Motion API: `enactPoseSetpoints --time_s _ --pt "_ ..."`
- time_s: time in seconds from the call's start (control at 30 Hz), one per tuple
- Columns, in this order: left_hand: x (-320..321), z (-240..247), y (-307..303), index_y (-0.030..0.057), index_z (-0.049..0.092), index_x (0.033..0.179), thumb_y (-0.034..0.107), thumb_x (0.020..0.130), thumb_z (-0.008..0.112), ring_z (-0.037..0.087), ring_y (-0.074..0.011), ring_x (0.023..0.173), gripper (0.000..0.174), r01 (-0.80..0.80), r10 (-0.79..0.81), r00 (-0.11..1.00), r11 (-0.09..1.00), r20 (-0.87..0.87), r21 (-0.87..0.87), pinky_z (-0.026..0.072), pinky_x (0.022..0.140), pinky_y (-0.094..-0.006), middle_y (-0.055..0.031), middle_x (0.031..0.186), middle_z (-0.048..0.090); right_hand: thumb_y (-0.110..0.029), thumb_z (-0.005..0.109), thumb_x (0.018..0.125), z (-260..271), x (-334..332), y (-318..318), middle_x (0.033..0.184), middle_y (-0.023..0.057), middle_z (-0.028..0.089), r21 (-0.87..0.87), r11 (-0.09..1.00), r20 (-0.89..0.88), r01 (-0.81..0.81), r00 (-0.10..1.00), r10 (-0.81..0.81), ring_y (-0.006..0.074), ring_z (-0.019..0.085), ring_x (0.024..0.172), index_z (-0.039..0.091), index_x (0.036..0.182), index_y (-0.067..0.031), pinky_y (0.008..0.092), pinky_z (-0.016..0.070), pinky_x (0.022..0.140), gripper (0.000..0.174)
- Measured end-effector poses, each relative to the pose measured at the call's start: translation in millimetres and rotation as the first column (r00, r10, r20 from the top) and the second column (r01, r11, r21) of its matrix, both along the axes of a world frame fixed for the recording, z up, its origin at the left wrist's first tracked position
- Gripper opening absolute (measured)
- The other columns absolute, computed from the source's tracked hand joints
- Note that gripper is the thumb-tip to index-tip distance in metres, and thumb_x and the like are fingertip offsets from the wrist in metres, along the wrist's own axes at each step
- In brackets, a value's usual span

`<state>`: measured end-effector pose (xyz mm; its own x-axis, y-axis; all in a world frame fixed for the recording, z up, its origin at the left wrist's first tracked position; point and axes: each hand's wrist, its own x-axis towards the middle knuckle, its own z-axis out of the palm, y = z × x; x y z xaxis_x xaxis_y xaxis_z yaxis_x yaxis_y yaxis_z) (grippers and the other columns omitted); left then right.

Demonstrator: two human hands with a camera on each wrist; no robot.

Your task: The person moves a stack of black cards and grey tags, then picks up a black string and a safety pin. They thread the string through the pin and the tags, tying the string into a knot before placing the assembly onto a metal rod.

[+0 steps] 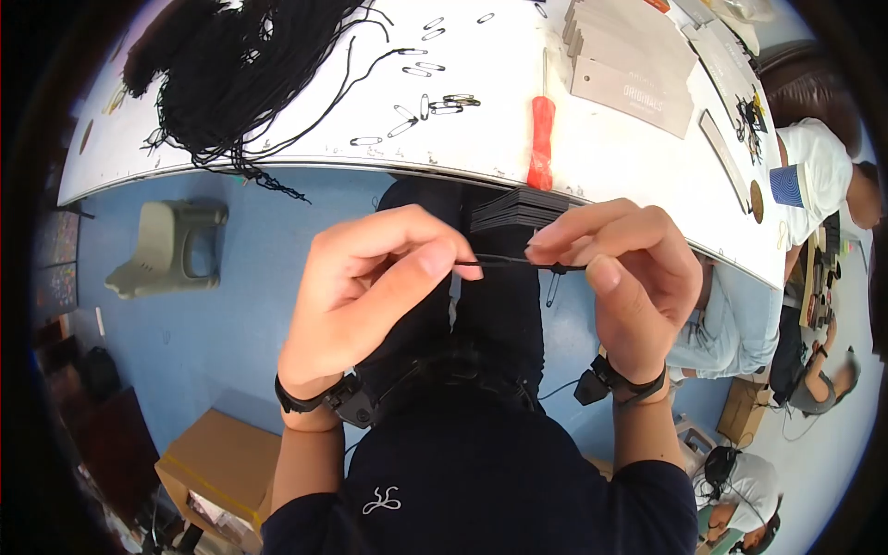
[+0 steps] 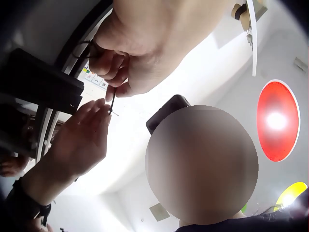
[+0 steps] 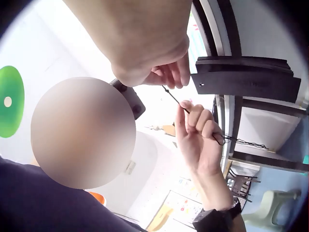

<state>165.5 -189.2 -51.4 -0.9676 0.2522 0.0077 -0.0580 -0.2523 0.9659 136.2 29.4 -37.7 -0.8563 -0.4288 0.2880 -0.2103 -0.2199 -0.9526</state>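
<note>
A thin black cord [image 1: 504, 261] stretches between the two hands in front of the body. My left hand [image 1: 370, 287] pinches it between thumb and forefinger, the other fingers curled in; a loop of cord [image 3: 218, 140] comes out by the little finger in the right wrist view. On the other side my right hand [image 1: 643, 277] has the cord's other end between thumb and fingertips. Below those fingertips hangs a small safety pin [image 1: 553, 289]. The right wrist view shows a small knot on the cord close to the right fingers.
Beyond the hands, a stack of black cards [image 1: 518, 211] sits by the table edge. On the white table [image 1: 490, 139] lie a bundle of black cords [image 1: 231, 83], several safety pins [image 1: 425, 106], a red-handled screwdriver [image 1: 542, 139] and grey printed cards [image 1: 629, 74]. A stool [image 1: 171, 245] stands left.
</note>
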Motion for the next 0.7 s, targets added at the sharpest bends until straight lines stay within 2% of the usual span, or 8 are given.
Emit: enactPoseSetpoints --time_s 0.03,0.1,0.2,0.27,0.33,0.37,0.47,0.7 --pt "2 -5 -2 -0.0053 0.06 0.085 0.003 0.089 0.053 0.052 -0.0069 0.071 0.012 -0.005 0.005 1.0 1.0 -0.009 0.011 0.0397 0.063 -0.0191 -0.0051 0.078 0.06 -0.002 0.055 0.087 1 0 1 0.099 0.0207 0.062 0.001 1.0 -0.002 0.004 1.0 -0.004 0.0224 0.062 0.09 0.055 0.091 0.0038 0.0333 0.0502 0.082 0.007" --pt "2 -5 1 -0.0051 0.059 0.082 0.001 0.087 0.055 0.053 -0.0097 0.067 0.009 -0.034 0.034 0.999 0.999 -0.012 -0.013 0.038 0.06 -0.0196 -0.0056 0.075 0.057 -0.004 0.052 0.09 3 1 3 0.098 0.0209 0.062 -0.064 0.998 0.15 0.005 0.989 0.004 0.0222 0.064 0.087 0.054 0.091 0.0042 0.0315 0.0527 0.078 0.008" --pt "7 -21 -19 -0.0036 0.059 0.08 0.001 0.084 0.058 0.05 -0.009 0.065 0.006 -0.058 0.06 0.997 0.997 -0.046 0.046 0.0354 0.057 -0.0196 -0.0063 0.073 0.057 -0.005 0.051 0.091 3 -3 6 0.096 0.0209 0.063 -0.092 0.995 0.238 0.029 0.971 -0.006 0.022 0.065 0.084 0.054 0.092 0.0044 0.0295 0.055 0.074 0.01" --pt "12 -27 -25 -0.0029 0.057 0.077 0.005 0.082 0.061 0.047 -0.0084 0.06 0.01 -0.091 0.091 0.995 0.996 -0.045 0.022 0.0336 0.052 -0.0202 -0.0068 0.07 0.054 -0.006 0.051 0.091 1 -5 6 0.094 0.0208 0.063 -0.08 0.996 0.24 0.03 0.971 -0.01 0.022 0.066 0.083 0.054 0.092 0.0045 0.0293 0.0556 0.073 0.011" --pt "16 -30 -26 -0.0031 0.056 0.077 0.012 0.084 0.061 0.043 -0.0077 0.055 0.017 -0.177 0.193 0.978 0.969 -0.076 0.173 0.0316 0.048 -0.0205 -0.0069 0.066 0.052 -0.006 0.051 0.091 1 -6 5 0.093 0.0207 0.064 -0.068 0.997 0.246 0.027 0.969 -0.009 0.022 0.066 0.082 0.055 0.093 0.0046 0.029 0.0561 0.072 0.011" --pt "16 -31 -28 -0.0025 0.054 0.077 0.017 0.085 0.061 0.041 -0.0073 0.051 0.023 -0.195 0.211 0.971 0.97 -0.112 0.144 0.0305 0.045 -0.0202 -0.0071 0.065 0.05 -0.006 0.052 0.091 3 -6 4 0.093 0.0208 0.064 -0.051 0.999 0.286 0.016 0.958 -0.001 0.0219 0.066 0.083 0.055 0.093 0.0053 0.0289 0.0563 0.072 0.012" --pt "14 -29 -25 -0.0015 0.053 0.078 0.02 0.086 0.061 0.041 -0.0072 0.05 0.024 -0.25 0.271 0.948 0.958 -0.163 0.14 0.0303 0.043 -0.0194 -0.007 0.064 0.05 -0.005 0.052 0.09 4 -7 4 0.092 0.0208 0.064 -0.049 0.999 0.353 -0.001 0.935 0.018 0.0226 0.066 0.083 0.057 0.093 0.0067 0.0289 0.057 0.072 0.013" --pt "7 -27 -20 0.0003 0.051 0.078 0.021 0.088 0.06 0.039 -0.0065 0.047 0.024 -0.232 0.27 0.947 0.949 -0.172 0.212 0.0283 0.04 -0.0188 -0.0054 0.061 0.048 0.0 0.053 0.088 0 -9 11 0.086 0.0204 0.065 -0.203 0.979 0.491 -0.011 0.864 0.112 0.0263 0.068 0.083 0.061 0.092 0.0084 0.0297 0.0585 0.07 0.012"
